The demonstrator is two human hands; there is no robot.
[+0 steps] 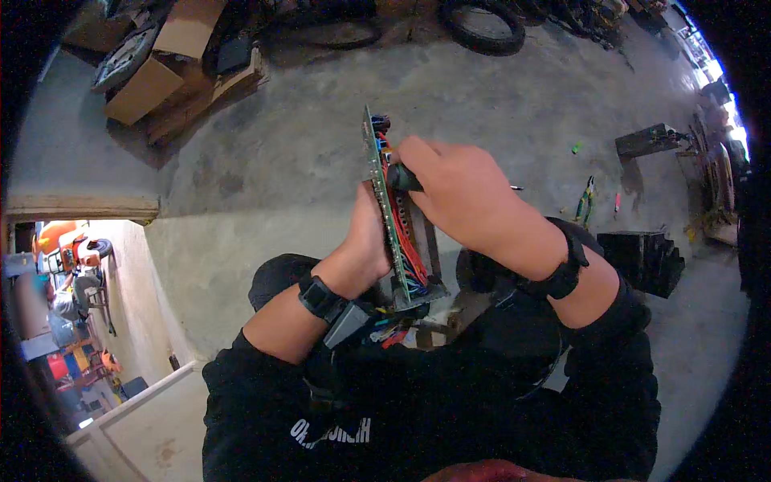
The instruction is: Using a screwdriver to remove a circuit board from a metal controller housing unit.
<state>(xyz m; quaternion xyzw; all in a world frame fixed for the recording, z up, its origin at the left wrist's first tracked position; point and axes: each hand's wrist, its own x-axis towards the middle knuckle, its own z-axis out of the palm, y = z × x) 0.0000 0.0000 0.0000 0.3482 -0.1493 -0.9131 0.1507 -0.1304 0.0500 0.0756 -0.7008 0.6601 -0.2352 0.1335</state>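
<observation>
Taking clock directions from the board, the left hand (369, 238) lies against it at eight o'clock, palm flat to its face; the fingers are hidden behind it, so I cannot tell how far they close. From two o'clock the right hand (451, 175) has its fingers curled tight round a dark handle (405, 177), its end set among the wires. The circuit board (386, 207) stands nearly on edge in front of the person's torso, with red and coloured wires (407, 239) along its right side and a grey end piece (419, 298) at its six o'clock end.

It should handle as light and stiff yet fragile: the wires soft, the solder joints easily strained. The bare long edges or the end piece look the safest hold, clear of the wires and components.

Around it spreads a grey concrete floor (305, 153), scuffed and stained. At three o'clock lie pliers (585, 201) with green and yellow handles, then, just past three, black blocks (640, 259); between two and three sits a dark box (646, 140).

Farther off, cardboard boxes (146, 90) are heaped at ten o'clock, a tyre (514, 40) lies at one, and orange machinery (78, 255) shows through a lit opening near nine.
</observation>
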